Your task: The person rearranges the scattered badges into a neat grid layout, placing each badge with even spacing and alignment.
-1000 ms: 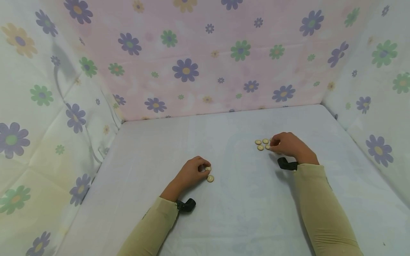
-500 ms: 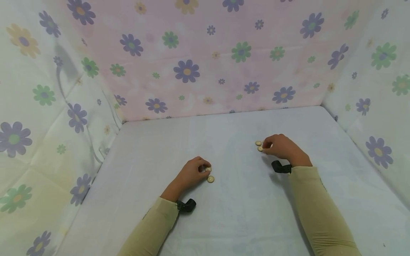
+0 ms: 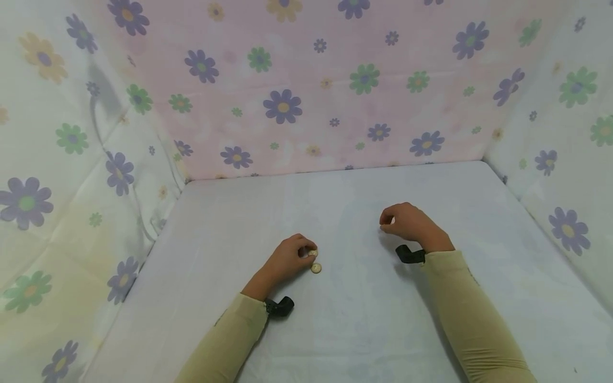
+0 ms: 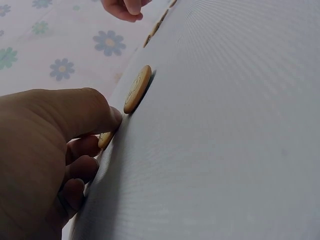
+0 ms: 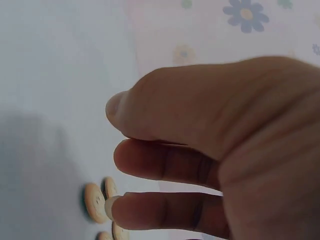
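Observation:
My left hand (image 3: 287, 259) rests on the table, pinching a round wooden button (image 4: 104, 139) between thumb and fingers; the fingers partly cover it. Just beside the thumb lies a second wooden button (image 4: 137, 90), flat and apart from the hand. My right hand (image 3: 409, 224) is raised over the table further right, fingers loosely curled, thumb tip near the index finger. Nothing shows between them. Below it, in the right wrist view, lie several wooden buttons (image 5: 94, 203), partly covered by a finger; in the head view that hand hides them.
A pale cloth covers the table (image 3: 354, 314). Behind it rises a pink flowered cloth wall (image 3: 311, 69), with white flowered cloth walls (image 3: 76, 223) at both sides. Each wrist carries a small black camera (image 3: 280, 306).
My right hand has drifted left across the group of buttons, hiding them from the head view. The left hand has kept its place and its pinch.

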A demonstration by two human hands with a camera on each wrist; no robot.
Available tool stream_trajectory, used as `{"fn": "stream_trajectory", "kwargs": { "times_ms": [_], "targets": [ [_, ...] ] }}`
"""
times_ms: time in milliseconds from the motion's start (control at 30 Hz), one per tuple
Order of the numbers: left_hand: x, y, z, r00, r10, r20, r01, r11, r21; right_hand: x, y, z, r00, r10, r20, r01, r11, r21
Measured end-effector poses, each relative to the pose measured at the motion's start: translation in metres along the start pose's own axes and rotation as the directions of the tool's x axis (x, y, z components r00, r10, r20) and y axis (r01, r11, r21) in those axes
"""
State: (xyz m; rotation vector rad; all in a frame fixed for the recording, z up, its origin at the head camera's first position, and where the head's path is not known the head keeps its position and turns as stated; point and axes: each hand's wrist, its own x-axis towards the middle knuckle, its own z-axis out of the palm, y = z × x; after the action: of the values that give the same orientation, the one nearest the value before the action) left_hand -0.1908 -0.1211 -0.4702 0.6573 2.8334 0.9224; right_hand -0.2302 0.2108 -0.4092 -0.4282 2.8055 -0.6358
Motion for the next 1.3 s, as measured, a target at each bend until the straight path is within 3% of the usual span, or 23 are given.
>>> {"fn": "stream_trajectory", "kwargs": {
  "times_ms": [567,1300],
  "targets": [
    [0.001,0.001,-0.001,1.000,-0.011,0.013,0.011,1.000,-0.002,0.008,-0.038,0.031,0.981,-0.191,0.020,0.192,0.978,-0.086],
    [0.002,-0.002,-0.001,1.000,0.005,0.006,-0.005,1.000,0.016,0.014,-0.081,0.060,0.960,-0.264,0.091,0.273,0.956,-0.104]
  ]
}}
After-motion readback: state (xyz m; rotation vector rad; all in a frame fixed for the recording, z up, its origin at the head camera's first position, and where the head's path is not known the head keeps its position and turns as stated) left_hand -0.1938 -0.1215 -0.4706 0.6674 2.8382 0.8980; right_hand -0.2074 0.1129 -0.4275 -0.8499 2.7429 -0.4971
